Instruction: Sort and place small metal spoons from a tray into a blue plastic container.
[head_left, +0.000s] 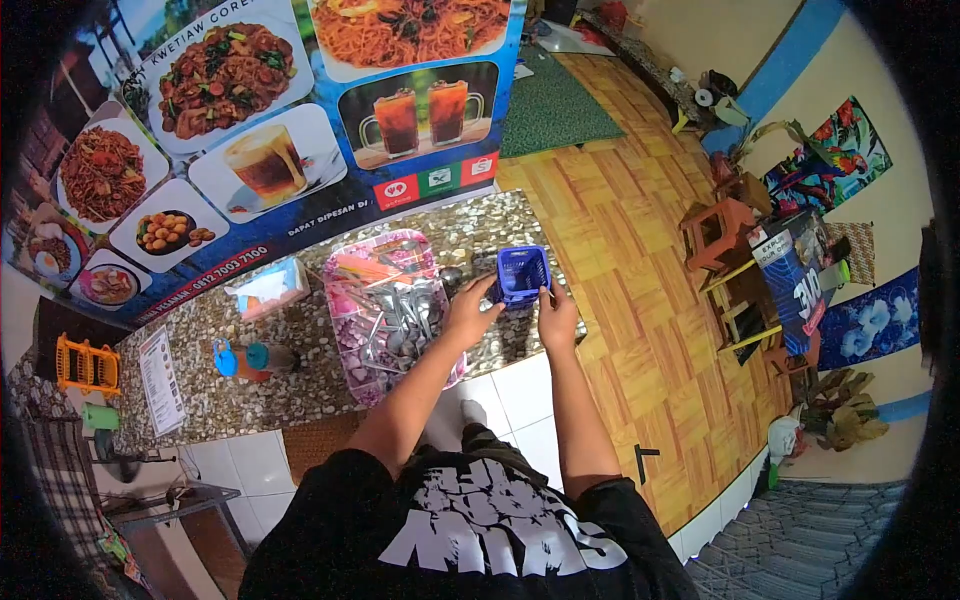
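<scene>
A small dark blue plastic basket (523, 259) with slotted walls and an open top stands at the right part of the pebble-patterned counter (480, 219). My left hand (470, 313) grips its left side, thumb towards me. On the right side, my right hand (557, 318) pinches the near corner of the basket. To the left lies a pink floral tray (337, 315) with many metal spoons and forks (409, 319) spread over it. Pinkish-orange straws or sticks (371, 268) lie across its far part. My left forearm passes over the tray's right edge.
A tissue pack (268, 289), two capped bottles (232, 360) and a printed menu sheet (160, 381) lie further left. An orange plastic rack (88, 365) stands at the left end. Behind the counter rises a large food banner (322, 180). Wood-patterned flooring (637, 300) spreads out on the right.
</scene>
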